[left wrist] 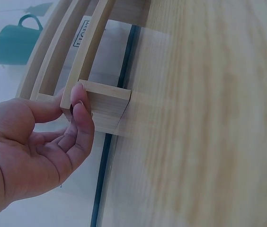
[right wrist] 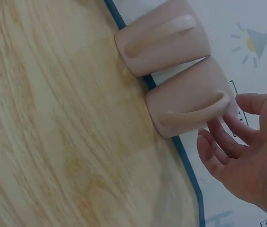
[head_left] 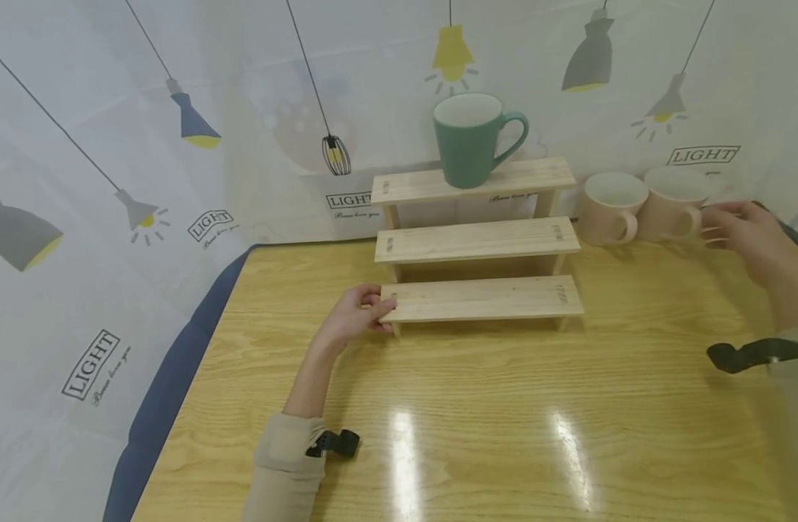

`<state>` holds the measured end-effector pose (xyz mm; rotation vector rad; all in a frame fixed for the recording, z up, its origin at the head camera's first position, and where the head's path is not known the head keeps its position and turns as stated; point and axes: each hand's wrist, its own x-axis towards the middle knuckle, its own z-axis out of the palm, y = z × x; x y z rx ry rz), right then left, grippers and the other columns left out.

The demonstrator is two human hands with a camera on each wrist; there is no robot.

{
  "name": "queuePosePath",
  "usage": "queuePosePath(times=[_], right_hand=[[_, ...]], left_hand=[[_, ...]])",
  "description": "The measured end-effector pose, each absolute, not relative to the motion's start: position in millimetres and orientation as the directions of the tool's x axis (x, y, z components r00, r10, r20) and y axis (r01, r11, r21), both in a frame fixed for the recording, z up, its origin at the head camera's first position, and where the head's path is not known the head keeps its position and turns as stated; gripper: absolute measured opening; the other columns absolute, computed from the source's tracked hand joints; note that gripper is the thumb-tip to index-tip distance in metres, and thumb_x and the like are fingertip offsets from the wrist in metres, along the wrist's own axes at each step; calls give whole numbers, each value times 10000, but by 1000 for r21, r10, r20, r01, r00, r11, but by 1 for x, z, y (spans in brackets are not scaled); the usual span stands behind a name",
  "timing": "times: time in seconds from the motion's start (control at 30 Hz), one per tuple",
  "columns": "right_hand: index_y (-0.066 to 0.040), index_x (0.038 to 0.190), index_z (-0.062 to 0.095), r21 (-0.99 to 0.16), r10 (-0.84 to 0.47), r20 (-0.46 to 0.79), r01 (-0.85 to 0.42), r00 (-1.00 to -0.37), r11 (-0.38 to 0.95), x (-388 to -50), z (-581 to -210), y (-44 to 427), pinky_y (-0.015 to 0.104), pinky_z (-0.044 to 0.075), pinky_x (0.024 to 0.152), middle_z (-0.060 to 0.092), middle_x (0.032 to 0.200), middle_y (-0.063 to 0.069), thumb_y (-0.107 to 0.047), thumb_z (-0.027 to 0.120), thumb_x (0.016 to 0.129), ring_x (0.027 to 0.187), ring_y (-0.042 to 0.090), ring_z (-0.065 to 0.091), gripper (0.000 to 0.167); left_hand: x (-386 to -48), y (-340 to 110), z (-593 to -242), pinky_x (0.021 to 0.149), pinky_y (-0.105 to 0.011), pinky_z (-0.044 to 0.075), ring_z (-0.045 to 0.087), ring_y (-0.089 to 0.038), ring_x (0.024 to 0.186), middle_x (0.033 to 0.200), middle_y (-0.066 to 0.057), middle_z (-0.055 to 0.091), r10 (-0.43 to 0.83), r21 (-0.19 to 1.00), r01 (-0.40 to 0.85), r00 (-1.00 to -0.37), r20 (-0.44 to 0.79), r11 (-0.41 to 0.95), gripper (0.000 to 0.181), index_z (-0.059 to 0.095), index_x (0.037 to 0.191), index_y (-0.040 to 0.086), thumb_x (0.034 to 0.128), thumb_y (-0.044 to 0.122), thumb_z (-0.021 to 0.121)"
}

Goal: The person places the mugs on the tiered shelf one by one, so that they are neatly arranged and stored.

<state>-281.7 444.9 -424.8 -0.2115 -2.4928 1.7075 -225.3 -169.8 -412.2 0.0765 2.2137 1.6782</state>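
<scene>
A three-step wooden shelf [head_left: 483, 299] stands on the table. My left hand [head_left: 357, 315] pinches the left end of its lowest step, thumb above and fingers beneath, as the left wrist view [left wrist: 43, 146] also shows. On the top step stands an upright green mug [head_left: 467, 148], its handle pointing right. Two pale pink mugs stand side by side on the table, right of the shelf: a left mug [head_left: 610, 210] and a right mug [right wrist: 190, 97]. Close to the right mug's handle is my right hand [head_left: 747, 235], thumb and fingers apart; whether the fingertips touch it I cannot tell.
The wooden table [head_left: 503, 420] runs up to a pale curtain [head_left: 255, 130] printed with lamps, behind the shelf and mugs. A dark blue edge [head_left: 177, 355] borders the table on the left. Each wrist wears a black strap with a camera.
</scene>
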Motion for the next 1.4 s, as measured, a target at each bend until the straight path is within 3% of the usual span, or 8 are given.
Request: queuePosePath(times=[0.17,0.33,0.37,0.6,0.8,0.93,1.17,1.4], right_hand=[[-260,1076,645,-930,113,49,-4,-992,366,-273,-418,427,98,508,692,586,976,-233,-367,538,1051,852,-42,576,153],[-278,971,740,-944,115,53,-12,-992,329,-263,-407,408,106,477,732,645,911,-236,-389,495,1065,902,-60,571,285],[-294,981,754,-952,121,48,-9,-992,307,-263,-407,408,111,474,739,658,899,-228,-393,490,1066,910,-66,572,295],[-53,887,770,-993,102,61,-50,-993,108,-269,-412,405,136,554,723,710,846,-81,-294,497,1081,880,27,623,413],[-76,859,741,-995,81,71,-77,-994,-69,-268,-413,400,136,556,701,663,852,-48,-274,466,1084,836,44,634,407],[-133,843,694,-998,95,54,-55,-994,-5,-266,-411,396,120,541,692,654,819,-86,-295,437,1092,804,10,642,393],[-188,869,624,-958,142,20,22,-990,285,-263,-409,397,82,504,696,608,809,-200,-342,323,1109,800,-53,583,415],[-224,851,624,-946,182,3,56,-983,320,-264,-411,398,74,478,714,570,831,-219,-339,296,1111,818,-50,542,434]], left_hand=[[-225,-169,-412,814,-341,610,678,-164,735,1221,-231,536,256,942,-172,-934,-250,289,670,285,1514,-107,1020,175,639],[-225,-168,-410,807,-335,612,680,-167,736,1206,-223,541,264,943,-163,-933,-243,292,668,286,1512,-108,1021,178,636],[-225,-168,-410,809,-338,612,680,-168,735,1206,-223,541,266,943,-162,-933,-242,291,669,284,1514,-107,1021,178,636],[-226,-168,-409,844,-370,607,679,-171,740,1246,-245,525,284,944,-163,-927,-246,285,682,253,1529,-109,1027,168,624],[-225,-167,-409,838,-361,609,681,-173,742,1255,-243,522,280,944,-171,-926,-251,282,675,261,1528,-102,1026,166,625],[-225,-167,-410,843,-378,608,682,-178,738,1242,-237,529,279,944,-171,-927,-252,282,668,268,1526,-100,1026,163,625],[-225,-166,-410,851,-397,604,683,-182,735,1232,-232,541,285,944,-165,-926,-248,287,665,278,1523,-98,1026,177,625],[-226,-167,-411,848,-387,604,686,-184,741,1237,-224,543,278,941,-174,-926,-257,290,676,271,1531,-88,1026,186,627]])
